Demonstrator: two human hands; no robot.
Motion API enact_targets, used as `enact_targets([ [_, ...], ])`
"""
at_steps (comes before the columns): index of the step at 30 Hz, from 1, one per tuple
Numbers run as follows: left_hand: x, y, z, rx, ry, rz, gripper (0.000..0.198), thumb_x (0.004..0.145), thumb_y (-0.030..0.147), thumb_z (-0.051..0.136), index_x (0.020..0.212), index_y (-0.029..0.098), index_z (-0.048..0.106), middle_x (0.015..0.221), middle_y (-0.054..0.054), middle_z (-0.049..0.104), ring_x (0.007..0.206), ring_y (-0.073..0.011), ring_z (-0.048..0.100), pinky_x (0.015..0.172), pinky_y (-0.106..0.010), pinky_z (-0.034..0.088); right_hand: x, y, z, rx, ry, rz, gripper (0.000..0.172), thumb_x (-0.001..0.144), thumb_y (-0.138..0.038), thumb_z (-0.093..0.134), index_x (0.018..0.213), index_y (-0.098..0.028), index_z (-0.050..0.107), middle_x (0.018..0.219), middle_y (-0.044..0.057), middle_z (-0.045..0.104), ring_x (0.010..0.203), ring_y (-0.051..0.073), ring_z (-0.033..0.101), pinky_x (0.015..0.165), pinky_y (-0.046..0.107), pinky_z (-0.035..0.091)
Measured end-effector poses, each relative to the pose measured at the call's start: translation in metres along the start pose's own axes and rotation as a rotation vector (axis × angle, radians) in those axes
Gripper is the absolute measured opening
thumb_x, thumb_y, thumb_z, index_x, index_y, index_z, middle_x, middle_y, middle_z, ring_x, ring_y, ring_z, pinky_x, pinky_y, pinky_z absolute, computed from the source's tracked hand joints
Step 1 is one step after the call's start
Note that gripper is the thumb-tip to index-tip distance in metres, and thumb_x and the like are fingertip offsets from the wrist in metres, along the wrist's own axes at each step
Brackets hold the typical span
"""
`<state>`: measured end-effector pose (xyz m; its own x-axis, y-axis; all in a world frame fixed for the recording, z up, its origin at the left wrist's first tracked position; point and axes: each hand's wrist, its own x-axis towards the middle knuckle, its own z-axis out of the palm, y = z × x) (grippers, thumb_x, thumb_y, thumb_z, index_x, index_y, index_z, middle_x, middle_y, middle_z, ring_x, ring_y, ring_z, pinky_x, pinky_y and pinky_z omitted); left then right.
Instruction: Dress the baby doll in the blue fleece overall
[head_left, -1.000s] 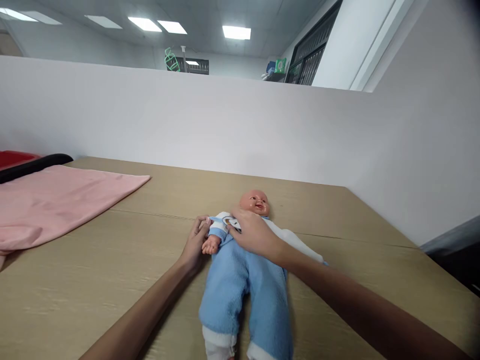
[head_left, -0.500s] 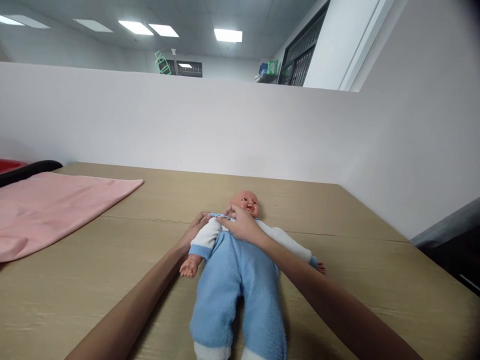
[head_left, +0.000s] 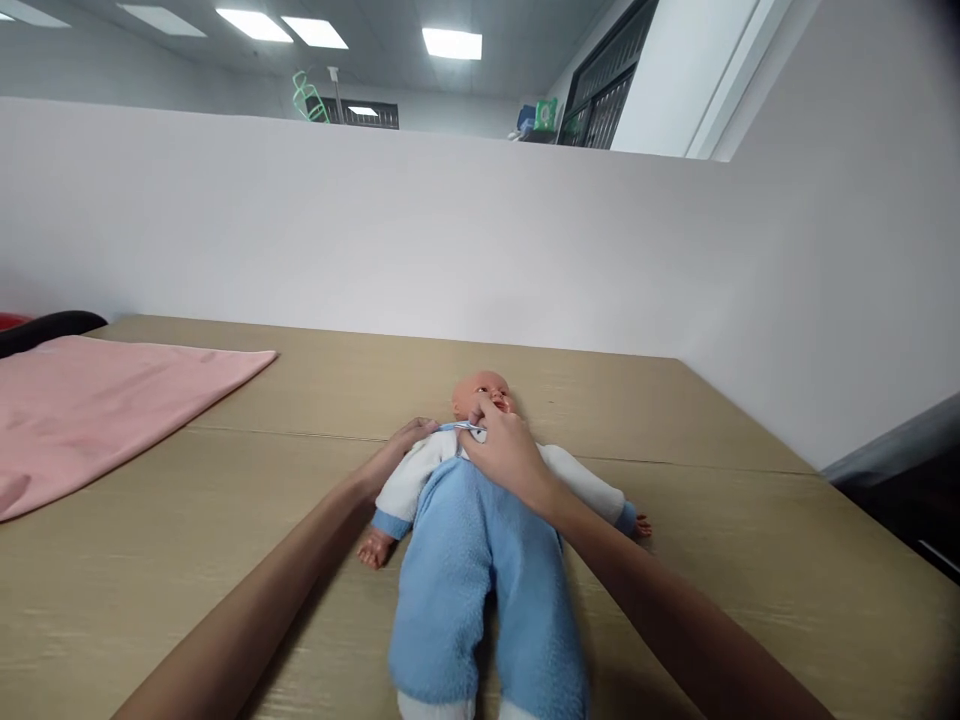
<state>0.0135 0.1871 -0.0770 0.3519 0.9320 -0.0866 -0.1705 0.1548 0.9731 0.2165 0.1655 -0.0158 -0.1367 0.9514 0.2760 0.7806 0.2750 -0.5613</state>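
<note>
A baby doll (head_left: 487,540) lies on its back on the table, head away from me, in fuzzy blue trousers and a white top (head_left: 412,478) with blue cuffs. At its shoulder, my left hand (head_left: 411,436) is closed on one end of the light-blue collar edge (head_left: 456,426). My right hand (head_left: 501,440) pinches this same edge below the doll's chin, thumb and fingers together. Between the two hands the edge is drawn out fairly straight. The fingers of my right hand cover part of the doll's mouth and chest.
A pink cloth (head_left: 127,400) lies flat on the left of the brown table (head_left: 247,620). Behind it a black curved rim (head_left: 56,325) borders something red. A white partition (head_left: 360,230) stands along the far edge, and a dark object (head_left: 907,500) is beside the right edge.
My right hand has moved right along the collar, away from my left hand, so more of the blue edge shows between them. The view has shifted slightly.
</note>
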Motion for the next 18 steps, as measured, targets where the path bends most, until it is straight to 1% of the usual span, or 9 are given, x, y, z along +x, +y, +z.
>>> enact_targets([
  [2, -0.010, 0.013, -0.006, 0.143, -0.018, -0.008, 0.050, 0.086, 0.059, 0.082, 0.114, 0.022, 0.065, 0.112, -0.003, 0.069, 0.104, -0.0234, 0.065, 0.089, -0.033, 0.052, 0.000, 0.001, -0.001, -0.035, -0.007, 0.019, 0.011, 0.093, -0.028, 0.068, 0.100, -0.023, 0.061, 0.093, 0.005, 0.077, 0.085, 0.026, 0.069, 0.071, 0.032, 0.037],
  [4, -0.018, 0.027, -0.015, 0.395, -0.084, -0.043, 0.064, 0.077, 0.057, 0.089, 0.124, 0.025, 0.059, 0.119, -0.003, 0.069, 0.108, -0.0250, 0.065, 0.089, -0.033, 0.050, 0.000, 0.001, -0.002, -0.070, -0.012, 0.034, 0.012, 0.093, -0.029, 0.068, 0.102, -0.022, 0.063, 0.096, 0.007, 0.078, 0.088, 0.027, 0.070, 0.071, 0.033, 0.038],
  [6, -0.023, 0.039, -0.025, 0.622, -0.149, -0.078, 0.070, 0.077, 0.058, 0.088, 0.128, 0.026, 0.054, 0.114, -0.003, 0.071, 0.100, -0.0252, 0.065, 0.083, -0.032, 0.049, 0.001, 0.003, -0.004, -0.105, -0.014, 0.049, 0.015, 0.094, -0.029, 0.067, 0.106, -0.021, 0.064, 0.099, 0.011, 0.078, 0.092, 0.030, 0.071, 0.073, 0.034, 0.039],
  [8, -0.026, 0.046, -0.034, 0.742, -0.162, -0.080, 0.064, 0.081, 0.061, 0.082, 0.127, 0.026, 0.054, 0.100, 0.000, 0.071, 0.089, -0.0239, 0.064, 0.076, -0.030, 0.046, 0.001, 0.006, -0.007, -0.137, -0.016, 0.072, 0.019, 0.095, -0.029, 0.066, 0.111, -0.018, 0.065, 0.103, 0.016, 0.078, 0.093, 0.033, 0.071, 0.075, 0.036, 0.040],
  [10, -0.028, 0.049, -0.039, 0.825, -0.154, -0.059, 0.059, 0.084, 0.062, 0.078, 0.126, 0.027, 0.058, 0.090, 0.003, 0.068, 0.082, -0.0227, 0.061, 0.072, -0.029, 0.044, 0.002, 0.010, -0.009, -0.153, -0.024, 0.095, 0.024, 0.094, -0.029, 0.066, 0.114, -0.016, 0.065, 0.103, 0.019, 0.078, 0.093, 0.035, 0.072, 0.075, 0.037, 0.042],
  [12, -0.028, 0.048, -0.040, 0.867, -0.160, -0.046, 0.057, 0.085, 0.062, 0.076, 0.127, 0.027, 0.061, 0.087, 0.003, 0.067, 0.080, -0.0226, 0.061, 0.072, -0.028, 0.044, 0.001, 0.015, -0.012, -0.140, -0.041, 0.103, 0.024, 0.095, -0.032, 0.066, 0.112, -0.016, 0.066, 0.103, 0.020, 0.078, 0.093, 0.035, 0.072, 0.077, 0.038, 0.043],
  [15, -0.026, 0.043, -0.041, 0.857, -0.174, -0.016, 0.058, 0.085, 0.062, 0.076, 0.129, 0.027, 0.063, 0.097, 0.001, 0.072, 0.088, -0.0243, 0.065, 0.075, -0.028, 0.047, -0.002, 0.029, -0.023, -0.055, -0.105, 0.085, 0.023, 0.098, -0.040, 0.065, 0.106, -0.020, 0.070, 0.104, 0.015, 0.080, 0.096, 0.032, 0.072, 0.079, 0.036, 0.046],
  [18, -0.025, 0.038, -0.044, 0.868, -0.132, 0.005, 0.056, 0.085, 0.062, 0.076, 0.127, 0.027, 0.066, 0.108, -0.002, 0.076, 0.097, -0.0266, 0.068, 0.081, -0.029, 0.048, -0.014, 0.052, -0.043, 0.067, -0.232, 0.059, 0.032, 0.100, -0.053, 0.062, 0.104, -0.023, 0.073, 0.104, 0.008, 0.081, 0.092, 0.027, 0.073, 0.078, 0.034, 0.051],
])
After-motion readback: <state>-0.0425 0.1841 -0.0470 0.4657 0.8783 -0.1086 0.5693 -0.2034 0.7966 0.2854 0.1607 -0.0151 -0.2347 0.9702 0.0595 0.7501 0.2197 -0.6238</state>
